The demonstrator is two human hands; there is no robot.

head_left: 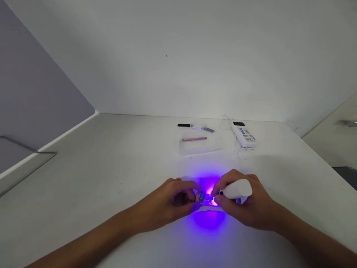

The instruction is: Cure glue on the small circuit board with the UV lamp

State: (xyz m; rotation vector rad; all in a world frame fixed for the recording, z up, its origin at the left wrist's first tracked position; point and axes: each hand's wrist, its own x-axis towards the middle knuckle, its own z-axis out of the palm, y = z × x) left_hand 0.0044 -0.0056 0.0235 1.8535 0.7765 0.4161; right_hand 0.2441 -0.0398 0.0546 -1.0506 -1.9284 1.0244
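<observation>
Between the thumb and fingers of my left hand [175, 201] is a small piece with a pale base and a bluish-green part [201, 197]; glare hides its exact kind. My right hand [248, 204] wraps round a white handheld UV lamp [237, 188], with its rounded end toward me. Bright violet light [209, 196] shines between the two hands, right beside the small piece. The glow spreads onto the white tabletop under my fingertips. Whatever sits at the brightest spot is washed out.
Behind my hands, a pink pen-like tool [194, 139] lies on a clear sheet [200, 150]. Farther back is a black-handled tool [184, 125]. A white power bank [244, 134] with a thin cable stands at the right. A white wall [178, 74] closes off the table's far edge.
</observation>
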